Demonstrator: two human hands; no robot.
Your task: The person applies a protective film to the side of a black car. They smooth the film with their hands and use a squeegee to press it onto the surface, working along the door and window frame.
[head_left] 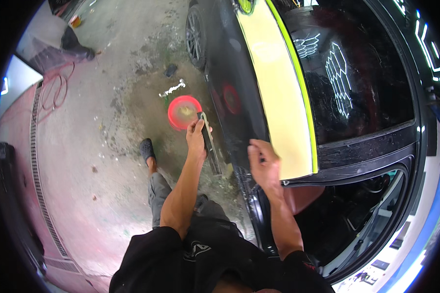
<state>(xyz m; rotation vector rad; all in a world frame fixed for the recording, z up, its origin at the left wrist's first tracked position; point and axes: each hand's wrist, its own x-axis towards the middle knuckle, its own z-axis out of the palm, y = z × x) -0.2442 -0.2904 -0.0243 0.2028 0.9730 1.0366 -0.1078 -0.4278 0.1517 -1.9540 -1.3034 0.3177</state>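
My left hand (196,140) is closed round the upper end of a long, narrow sanding block (211,151), which hangs down beside the dark car. My right hand (265,163) is at the car's side, by the lower end of a pale yellow panel section (281,97). Its fingers are curled and slightly blurred; whatever they may hold is hidden. A bright yellow-green strip (303,97) edges the yellow section. Just beyond my left hand, a red basin (171,113) with cloudy liquid stands on the floor.
The dark car (239,107) fills the right side, with a wheel (194,39) ahead and a window opening (347,210) near me. White residue (173,88) and a dark scrap (170,70) lie past the basin. A drain grate (36,161) and red hose (58,90) are at left.
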